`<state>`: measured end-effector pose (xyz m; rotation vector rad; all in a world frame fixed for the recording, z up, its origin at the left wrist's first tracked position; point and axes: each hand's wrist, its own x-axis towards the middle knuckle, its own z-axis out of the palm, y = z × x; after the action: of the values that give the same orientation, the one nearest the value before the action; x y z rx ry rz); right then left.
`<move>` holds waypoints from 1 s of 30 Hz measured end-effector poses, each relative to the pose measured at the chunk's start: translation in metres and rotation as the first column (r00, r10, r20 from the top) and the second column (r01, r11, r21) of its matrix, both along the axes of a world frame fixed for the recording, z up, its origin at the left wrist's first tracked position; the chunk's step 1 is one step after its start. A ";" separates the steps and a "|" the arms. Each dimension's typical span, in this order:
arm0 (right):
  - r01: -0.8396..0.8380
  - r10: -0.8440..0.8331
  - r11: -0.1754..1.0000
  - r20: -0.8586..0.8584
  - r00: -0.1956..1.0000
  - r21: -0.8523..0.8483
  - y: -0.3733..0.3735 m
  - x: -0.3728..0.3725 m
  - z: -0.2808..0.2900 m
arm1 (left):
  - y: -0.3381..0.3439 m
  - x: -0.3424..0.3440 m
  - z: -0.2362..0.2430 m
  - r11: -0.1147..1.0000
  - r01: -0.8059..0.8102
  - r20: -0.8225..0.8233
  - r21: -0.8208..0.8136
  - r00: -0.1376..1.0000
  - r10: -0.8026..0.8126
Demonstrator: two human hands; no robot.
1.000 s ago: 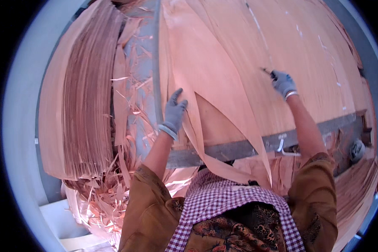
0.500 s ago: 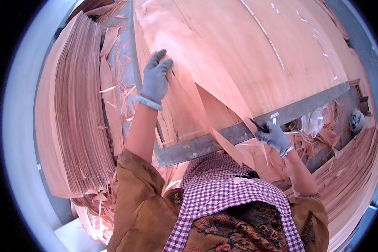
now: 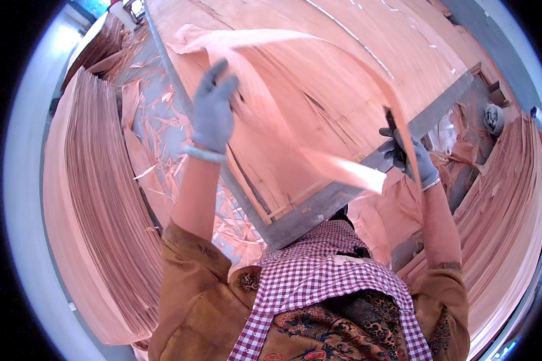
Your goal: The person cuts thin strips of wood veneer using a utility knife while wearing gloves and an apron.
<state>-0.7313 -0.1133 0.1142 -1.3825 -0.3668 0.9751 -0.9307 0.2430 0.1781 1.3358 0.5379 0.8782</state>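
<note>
My left hand (image 3: 215, 111), in a grey glove, is raised over the near left of a veneer-covered table. Its fingers are closed at the edge of a pale reddish wood veneer strip (image 3: 295, 147), whose free end juts up toward me; the grip is partly hidden. My right hand (image 3: 412, 157), also gloved, is closed round a dark knife (image 3: 391, 119) pointing up. A second, narrow veneer strip (image 3: 397, 99) arches from the far left across the table and runs down over the right hand. Flat veneer (image 3: 343, 129) lies beneath, with dark splits.
A grey edge (image 3: 301, 219) borders the table's near side. Tall veneer stacks stand at the left (image 3: 96, 198) and right (image 3: 500, 222). Torn scraps (image 3: 159, 120) litter the floor on the left. A white plastic bag (image 3: 444, 135) and a grey bundle (image 3: 494, 119) lie at the right.
My right hand has moved up and right with the knife, pulling the narrow veneer strip into an arch. The other strip's near end has lifted off the table edge. My view has turned slightly.
</note>
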 end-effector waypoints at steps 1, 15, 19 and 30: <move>-0.012 0.010 0.999 -0.071 0.997 -0.029 0.001 -0.005 -0.006 | -0.001 -0.018 -0.026 1.000 0.022 -0.087 -0.003 0.996 -0.022; 0.143 -0.132 0.989 -0.272 0.953 0.022 -0.032 -0.064 -0.035 | -0.025 -0.098 -0.101 0.937 0.246 -0.793 0.246 0.607 0.049; -0.032 0.093 0.974 0.270 0.958 -0.223 -0.027 -0.067 -0.065 | -0.028 -0.068 -0.081 0.451 0.400 -0.582 0.798 0.708 0.401; -0.244 0.559 0.826 0.681 0.473 -0.509 -0.003 -0.101 -0.009 | -0.023 0.046 -0.147 0.372 0.718 -0.805 0.588 0.475 0.354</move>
<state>-0.8318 -0.1160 0.1055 -2.1087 -1.3544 0.7217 -0.8844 0.2198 0.0307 2.9703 0.5895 0.0157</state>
